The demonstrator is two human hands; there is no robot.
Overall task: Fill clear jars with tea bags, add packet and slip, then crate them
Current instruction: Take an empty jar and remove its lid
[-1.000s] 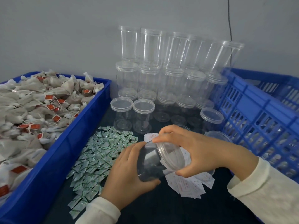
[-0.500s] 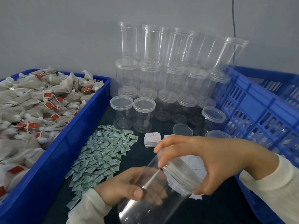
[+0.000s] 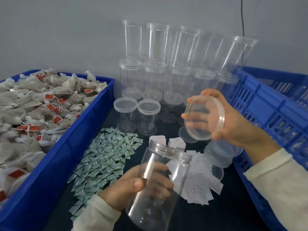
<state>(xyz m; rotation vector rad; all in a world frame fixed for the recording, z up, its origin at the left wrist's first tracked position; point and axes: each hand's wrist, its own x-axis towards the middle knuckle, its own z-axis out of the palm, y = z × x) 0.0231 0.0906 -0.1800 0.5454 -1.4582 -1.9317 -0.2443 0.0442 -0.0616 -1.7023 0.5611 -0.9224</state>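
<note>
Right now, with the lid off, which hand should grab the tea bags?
Probably the right hand, once it sets down the lid. The left hand grips the open jar, steadying it. The tea bags lie in the blue bin on the left, so the reach crosses over.

The left hand [image 3: 133,185], in a cream long sleeve, curled round the clear cylindrical plastic jar [image 3: 158,184], thumb toward the camera, holding it tilted. The right hand [image 3: 228,120], raised higher, pinched the round clear plastic lid [image 3: 204,117] by its rim between thumb and fingers.
</note>
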